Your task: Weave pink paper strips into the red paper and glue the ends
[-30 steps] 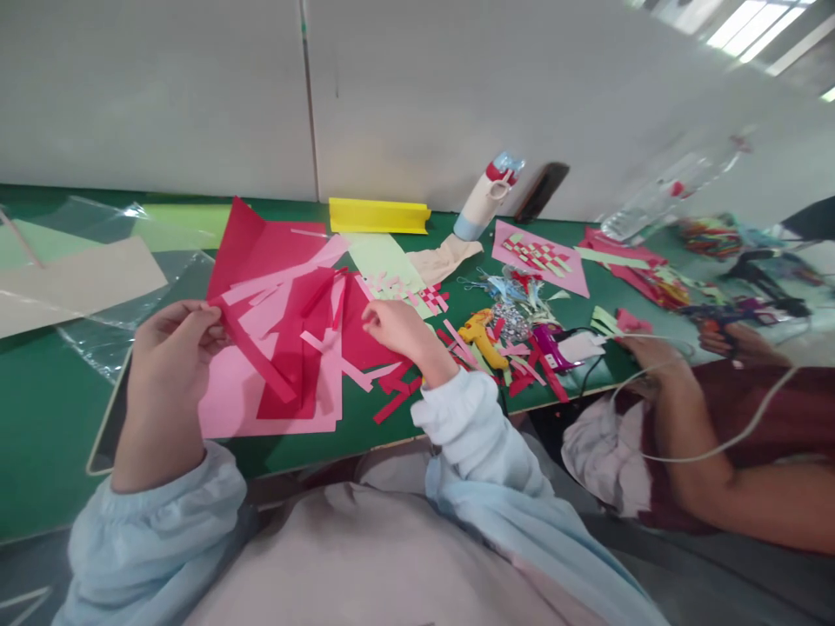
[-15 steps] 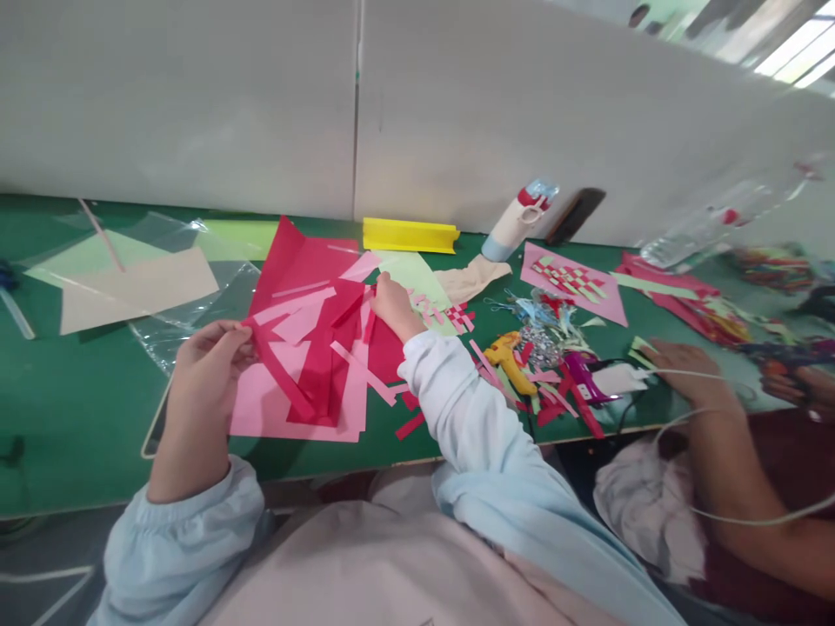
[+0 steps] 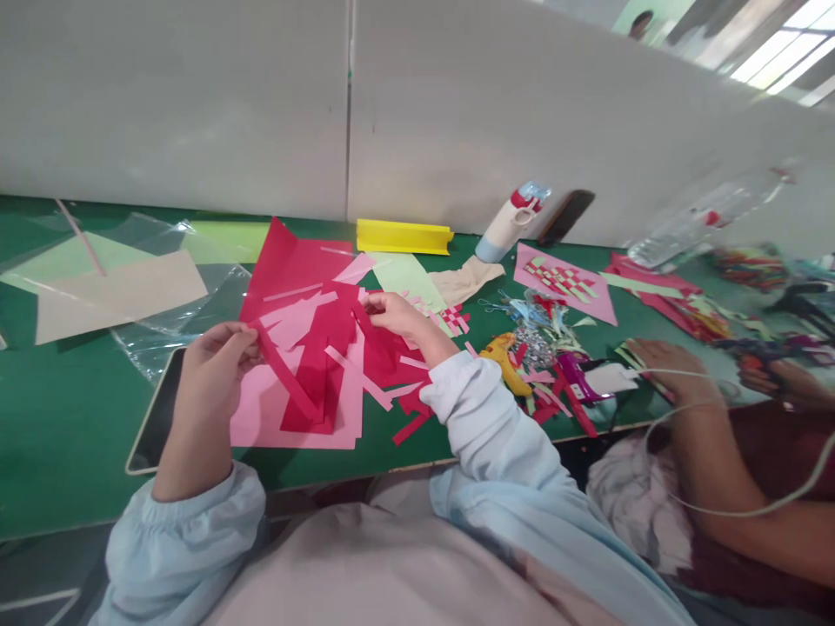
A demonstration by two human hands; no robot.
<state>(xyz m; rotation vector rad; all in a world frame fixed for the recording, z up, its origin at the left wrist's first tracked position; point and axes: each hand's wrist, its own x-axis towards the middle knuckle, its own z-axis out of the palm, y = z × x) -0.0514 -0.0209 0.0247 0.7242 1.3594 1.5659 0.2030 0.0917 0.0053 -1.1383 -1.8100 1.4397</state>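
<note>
My left hand (image 3: 215,369) is closed in a pinch on one end of a red paper strip (image 3: 287,374), which slants down to the right over the sheets. My right hand (image 3: 401,317) is also pinched, with a narrow red paper piece at its fingertips; part of that piece is hidden. Beneath both hands lie a large red sheet (image 3: 303,252) and a pink sheet (image 3: 261,426). Loose pink strips (image 3: 358,378) are scattered across them. A red-and-pink woven paper piece (image 3: 453,318) rests by my right wrist.
A yellow glue gun (image 3: 505,361), a purple one (image 3: 577,378) and paper scraps lie to the right. Behind stand a bottle (image 3: 512,222) and a folded yellow paper (image 3: 404,236). A phone (image 3: 156,417) sits by my left wrist. A co-worker's hand (image 3: 669,365) is at right.
My right hand has moved slightly down and turned toward the left, with the red piece at its fingertips. My left hand keeps its hold on the strip. The view has shifted slightly.
</note>
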